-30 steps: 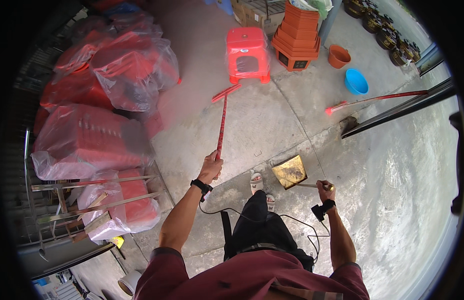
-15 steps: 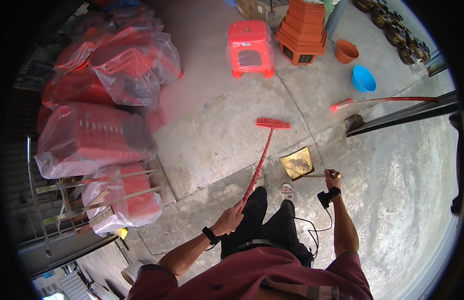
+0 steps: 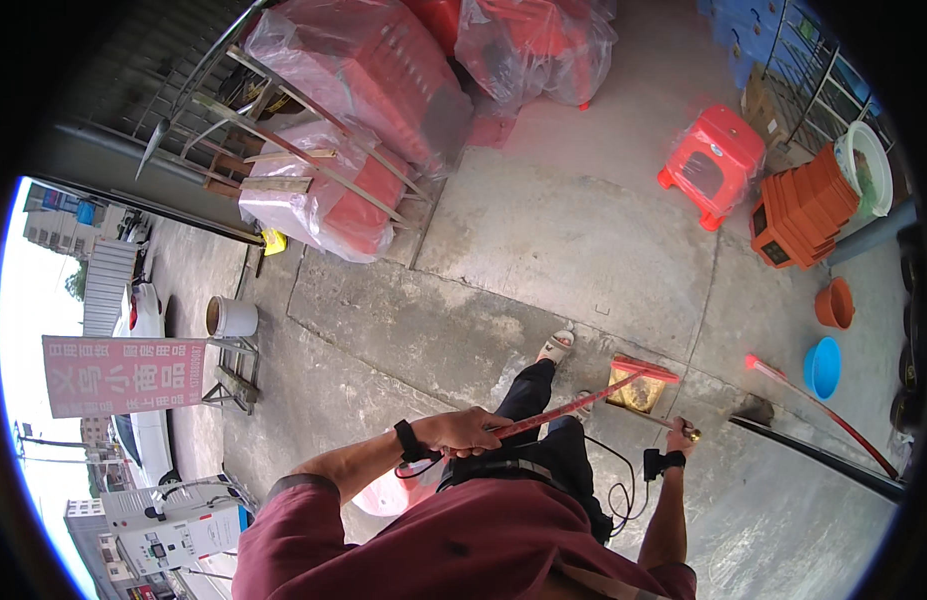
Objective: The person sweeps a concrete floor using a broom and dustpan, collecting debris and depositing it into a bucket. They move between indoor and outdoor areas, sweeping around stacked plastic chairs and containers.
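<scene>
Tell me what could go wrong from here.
The black cable looping beside the right leg could snag it. The red broom reaches over the gold dustpan, so a hard stroke by the left hand might tip the pan or jerk it from the right hand.

we seem to be at the open front of a shop or its storeroom, since we see film-wrapped bundles of red plastic goods (image 3: 358, 75), a wrapped red stool (image 3: 718, 160), stacked orange-brown planters (image 3: 798, 215), a concrete floor (image 3: 563, 240), and, outdoors, a pink signboard (image 3: 125, 376) near a white car (image 3: 155, 440).
</scene>
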The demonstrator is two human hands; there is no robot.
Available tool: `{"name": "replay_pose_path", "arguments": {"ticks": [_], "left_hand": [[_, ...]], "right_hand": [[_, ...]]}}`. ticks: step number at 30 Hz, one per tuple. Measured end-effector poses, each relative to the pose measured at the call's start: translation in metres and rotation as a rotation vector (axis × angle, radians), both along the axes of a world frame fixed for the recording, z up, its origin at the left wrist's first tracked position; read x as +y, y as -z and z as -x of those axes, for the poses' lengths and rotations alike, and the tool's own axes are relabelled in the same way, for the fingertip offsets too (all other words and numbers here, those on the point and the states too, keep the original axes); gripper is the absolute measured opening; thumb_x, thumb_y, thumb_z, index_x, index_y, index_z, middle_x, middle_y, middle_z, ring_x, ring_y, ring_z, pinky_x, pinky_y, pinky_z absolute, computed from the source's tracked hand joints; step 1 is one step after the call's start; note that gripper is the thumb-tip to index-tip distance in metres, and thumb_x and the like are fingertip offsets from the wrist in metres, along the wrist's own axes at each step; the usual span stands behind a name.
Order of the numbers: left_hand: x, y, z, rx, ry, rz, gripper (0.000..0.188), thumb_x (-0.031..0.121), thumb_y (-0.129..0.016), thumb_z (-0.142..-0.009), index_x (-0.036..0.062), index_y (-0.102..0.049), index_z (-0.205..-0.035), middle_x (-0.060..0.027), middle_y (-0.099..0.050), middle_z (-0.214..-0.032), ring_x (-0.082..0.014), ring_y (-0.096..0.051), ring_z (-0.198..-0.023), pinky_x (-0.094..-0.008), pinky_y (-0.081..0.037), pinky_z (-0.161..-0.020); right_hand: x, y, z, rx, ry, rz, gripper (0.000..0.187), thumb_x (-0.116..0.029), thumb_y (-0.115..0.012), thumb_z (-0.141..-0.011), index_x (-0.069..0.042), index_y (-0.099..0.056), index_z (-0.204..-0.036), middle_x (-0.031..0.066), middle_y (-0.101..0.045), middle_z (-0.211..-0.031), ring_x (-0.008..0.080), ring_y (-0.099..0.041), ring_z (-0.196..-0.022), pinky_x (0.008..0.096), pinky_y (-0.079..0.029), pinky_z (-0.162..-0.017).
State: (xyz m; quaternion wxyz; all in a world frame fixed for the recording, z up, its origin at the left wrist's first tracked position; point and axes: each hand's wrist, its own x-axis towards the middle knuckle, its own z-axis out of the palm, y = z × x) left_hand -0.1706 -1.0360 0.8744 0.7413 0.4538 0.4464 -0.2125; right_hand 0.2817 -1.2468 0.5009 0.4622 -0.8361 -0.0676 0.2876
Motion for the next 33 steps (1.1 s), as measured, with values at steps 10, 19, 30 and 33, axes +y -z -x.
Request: {"name": "replay_pose_path", "arguments": {"ticks": [10,19,30,33], "left_hand": [[-0.083,0.021,0.056,-0.176,-0.149,-0.296,0.064,0.009,-0.058,-0.09,0.0107,-0.042,-0.152,0.0009,-0.045,-0.061,-0.0086,-0.047,-0.048,-0.0284,-0.039,-0.044],[-0.113,0.016,0.114,-0.034,-0.122,-0.359,0.059,0.012,-0.059,-0.092,0.0078,-0.046,-0.149,-0.0044,-0.047,-0.072,-0.0113,-0.048,-0.064,-0.0314,-0.043,-0.059],[-0.157,0.043,0.239,0.056,-0.086,-0.584,0.065,0.012,-0.056,-0.09,0.0159,-0.039,-0.153,-0.0233,-0.064,-0.084,-0.0396,-0.067,-0.077,-0.0449,-0.053,-0.071],[-0.177,0.061,0.26,0.088,-0.115,-0.745,0.066,0.011,-0.055,-0.089,0.0175,-0.04,-0.152,-0.0256,-0.065,-0.08,-0.0424,-0.067,-0.073,-0.0502,-0.053,-0.065]], "right_hand": [[0.01,-0.042,0.024,0.188,-0.049,-0.174,0.022,-0.024,-0.07,-0.09,-0.002,-0.068,-0.089,0.0003,-0.062,-0.071,0.0091,-0.05,-0.054,0.0265,-0.042,-0.05],[0.072,-0.104,0.086,-0.162,-0.392,0.039,0.028,-0.027,-0.07,-0.089,0.0,-0.073,-0.097,0.0079,-0.072,-0.08,0.0132,-0.064,-0.075,0.0312,-0.051,-0.072],[0.202,-0.104,0.233,-0.156,-0.485,-0.035,0.032,-0.033,-0.072,-0.09,-0.001,-0.07,-0.09,0.0013,-0.064,-0.075,0.0112,-0.056,-0.065,0.0301,-0.049,-0.059],[0.233,-0.096,0.287,-0.086,-0.451,-0.057,0.036,-0.034,-0.073,-0.089,0.001,-0.069,-0.084,0.0041,-0.065,-0.07,0.0154,-0.057,-0.064,0.0342,-0.048,-0.064]]}}
